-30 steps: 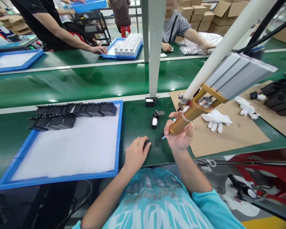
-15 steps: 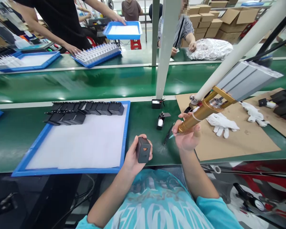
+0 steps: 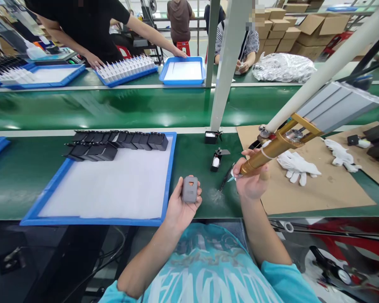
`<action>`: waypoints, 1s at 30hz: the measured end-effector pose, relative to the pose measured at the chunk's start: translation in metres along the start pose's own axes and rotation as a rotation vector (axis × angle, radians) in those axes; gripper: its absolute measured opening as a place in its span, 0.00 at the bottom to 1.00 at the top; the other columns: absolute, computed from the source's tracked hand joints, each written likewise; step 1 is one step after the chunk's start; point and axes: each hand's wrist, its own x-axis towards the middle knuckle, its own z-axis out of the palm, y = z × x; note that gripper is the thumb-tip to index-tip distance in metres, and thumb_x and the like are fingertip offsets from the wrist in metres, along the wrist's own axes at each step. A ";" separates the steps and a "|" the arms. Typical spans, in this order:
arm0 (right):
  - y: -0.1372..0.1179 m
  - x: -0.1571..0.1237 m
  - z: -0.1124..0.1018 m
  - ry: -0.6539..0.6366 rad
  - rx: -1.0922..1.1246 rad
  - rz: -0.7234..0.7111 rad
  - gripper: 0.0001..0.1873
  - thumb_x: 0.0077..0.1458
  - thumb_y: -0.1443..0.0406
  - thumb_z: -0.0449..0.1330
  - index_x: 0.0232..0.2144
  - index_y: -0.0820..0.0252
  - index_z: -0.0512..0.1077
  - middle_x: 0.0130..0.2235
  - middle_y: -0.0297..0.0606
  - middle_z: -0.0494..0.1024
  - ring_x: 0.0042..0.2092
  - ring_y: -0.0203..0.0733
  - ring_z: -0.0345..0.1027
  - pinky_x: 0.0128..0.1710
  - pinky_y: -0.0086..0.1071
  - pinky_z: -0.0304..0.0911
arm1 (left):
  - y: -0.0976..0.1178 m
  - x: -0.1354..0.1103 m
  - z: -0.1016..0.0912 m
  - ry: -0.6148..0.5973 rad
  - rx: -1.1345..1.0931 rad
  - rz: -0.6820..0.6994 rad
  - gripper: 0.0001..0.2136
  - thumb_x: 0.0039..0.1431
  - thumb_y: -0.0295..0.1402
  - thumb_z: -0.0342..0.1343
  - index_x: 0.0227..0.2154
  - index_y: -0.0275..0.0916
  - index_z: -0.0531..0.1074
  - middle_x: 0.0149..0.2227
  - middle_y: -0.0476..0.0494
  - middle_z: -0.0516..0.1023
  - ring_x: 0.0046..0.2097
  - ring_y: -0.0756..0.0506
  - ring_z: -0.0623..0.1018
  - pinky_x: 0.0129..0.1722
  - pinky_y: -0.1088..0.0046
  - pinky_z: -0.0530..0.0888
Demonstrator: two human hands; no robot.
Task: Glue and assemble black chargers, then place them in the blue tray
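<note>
while the green workbench [image 3: 192,160] is filling the middle of the view i am watching from far off, a blue-rimmed tray [image 3: 97,221] with a white lining is lying on it to the left, and a brown cardboard sheet [image 3: 318,193] is lying to the right. two rows of black cases [image 3: 109,153] are sitting along the tray's far side. a gold cylinder [image 3: 259,160] is slanting down over the sheet, where white gloves [image 3: 298,164] are lying. i am seeing the right hand [image 3: 252,185] curling its fingers around the cylinder's lower end; how firmly, i cannot tell. the left hand [image 3: 181,210] is holding a dark grey block [image 3: 189,191] between thumb and fingers, near the bench's front edge and just beside the tray. two small black boxes [image 3: 216,163] are sitting beyond, between tray and sheet, and a slender dark tool [image 3: 226,179] is showing just beside the right fingers
</note>
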 end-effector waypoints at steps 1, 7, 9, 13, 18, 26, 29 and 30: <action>0.000 0.000 0.000 0.001 -0.006 -0.001 0.19 0.53 0.48 0.56 0.42 0.49 0.67 0.40 0.33 0.71 0.21 0.31 0.63 0.14 0.28 0.57 | 0.001 0.000 0.001 0.017 -0.020 -0.009 0.13 0.67 0.39 0.46 0.38 0.37 0.73 0.33 0.43 0.74 0.29 0.53 0.73 0.24 0.81 0.73; 0.000 -0.001 0.000 -0.002 -0.029 -0.021 0.19 0.55 0.49 0.55 0.44 0.49 0.69 0.40 0.33 0.71 0.21 0.31 0.63 0.15 0.29 0.57 | 0.003 0.003 0.003 0.074 -0.105 -0.048 0.19 0.70 0.36 0.39 0.36 0.32 0.73 0.31 0.41 0.74 0.28 0.53 0.74 0.24 0.84 0.75; -0.001 -0.001 0.000 -0.011 -0.017 -0.028 0.18 0.55 0.49 0.55 0.44 0.49 0.69 0.40 0.33 0.71 0.21 0.31 0.64 0.15 0.29 0.57 | 0.002 0.003 0.004 0.082 -0.108 -0.045 0.19 0.70 0.37 0.40 0.36 0.32 0.73 0.31 0.41 0.75 0.28 0.53 0.75 0.25 0.83 0.76; -0.003 -0.001 0.001 0.008 -0.003 -0.021 0.18 0.54 0.49 0.56 0.42 0.50 0.71 0.40 0.33 0.72 0.21 0.32 0.64 0.15 0.29 0.56 | 0.005 -0.003 -0.003 0.069 0.024 0.059 0.15 0.66 0.40 0.48 0.38 0.33 0.72 0.32 0.41 0.76 0.30 0.51 0.77 0.26 0.79 0.77; -0.006 -0.002 -0.007 0.029 0.026 0.008 0.18 0.52 0.51 0.59 0.42 0.52 0.73 0.40 0.35 0.73 0.21 0.34 0.65 0.17 0.31 0.56 | 0.053 -0.005 -0.035 0.049 0.638 0.460 0.21 0.54 0.41 0.61 0.49 0.41 0.65 0.40 0.44 0.76 0.37 0.45 0.78 0.35 0.68 0.76; -0.006 -0.001 -0.014 0.041 0.028 0.020 0.20 0.49 0.50 0.62 0.41 0.53 0.72 0.38 0.33 0.73 0.21 0.33 0.66 0.17 0.30 0.57 | 0.219 0.044 -0.091 0.751 2.419 1.052 0.22 0.62 0.39 0.49 0.55 0.31 0.64 0.46 0.29 0.74 0.51 0.31 0.70 0.51 0.53 0.63; -0.005 -0.001 -0.011 0.040 0.027 0.013 0.19 0.50 0.50 0.61 0.41 0.54 0.72 0.39 0.34 0.73 0.21 0.33 0.66 0.17 0.30 0.58 | 0.247 0.056 -0.095 0.796 2.508 1.049 0.21 0.61 0.36 0.49 0.54 0.29 0.65 0.47 0.25 0.72 0.53 0.29 0.67 0.52 0.51 0.60; -0.004 -0.001 -0.011 0.035 0.026 0.012 0.19 0.51 0.51 0.60 0.41 0.54 0.72 0.40 0.34 0.73 0.21 0.33 0.66 0.17 0.30 0.58 | 0.252 0.058 -0.096 0.809 2.501 1.064 0.22 0.60 0.35 0.50 0.55 0.28 0.65 0.49 0.23 0.71 0.54 0.28 0.66 0.52 0.50 0.60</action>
